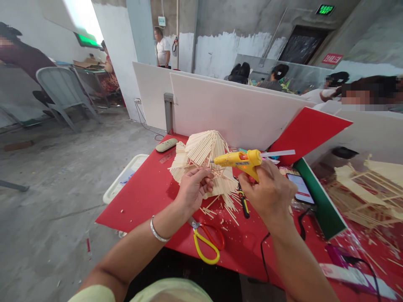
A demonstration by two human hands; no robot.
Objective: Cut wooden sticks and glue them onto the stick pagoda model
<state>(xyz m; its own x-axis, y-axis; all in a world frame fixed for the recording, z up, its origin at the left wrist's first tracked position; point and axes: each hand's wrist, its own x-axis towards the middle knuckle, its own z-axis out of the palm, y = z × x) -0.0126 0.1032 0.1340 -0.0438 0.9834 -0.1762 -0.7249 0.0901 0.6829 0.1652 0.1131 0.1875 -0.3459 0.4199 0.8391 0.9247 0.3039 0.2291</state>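
A yellow hot glue gun [236, 158] is in my right hand [270, 193], its nozzle pointing left and a clear glue stick jutting from its back. My left hand [195, 186] is closed in a pinch just below the nozzle, on what looks like a thin wooden stick [217, 170]. Behind both hands stands a model roof of pale wooden sticks [201, 147], with sloping panels fanning out from a peak. My left hand covers part of its front. Loose sticks [231, 207] lie scattered before it on the red tabletop [141, 201].
Scissors [206, 243] with red and yellow handles lie at the near edge. Pliers [244, 203], a phone [300, 188] and a green board [321, 201] are to the right. An oval case [166, 145] sits at the back left. A white partition [226, 109] stands behind; people are beyond it.
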